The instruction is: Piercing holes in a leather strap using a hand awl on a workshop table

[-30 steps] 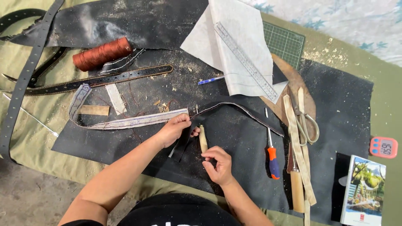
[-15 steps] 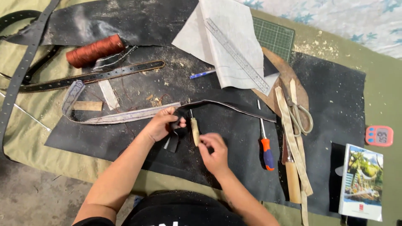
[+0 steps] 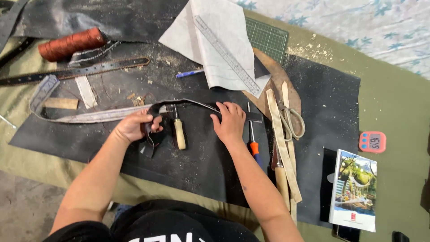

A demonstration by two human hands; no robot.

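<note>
Now our left hand (image 3: 134, 126) pinches the dark strap (image 3: 188, 104) left of the wooden-handled awl (image 3: 179, 132); our right hand (image 3: 229, 121), fingers spread, presses the strap flat right of it.

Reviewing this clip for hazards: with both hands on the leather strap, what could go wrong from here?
The wooden-handled awl lies just under the strap, between the left hand and right hand; either hand might catch its point. The orange-handled screwdriver lies beside the right wrist and may get knocked. Leather scraps could mark the strap.
</note>
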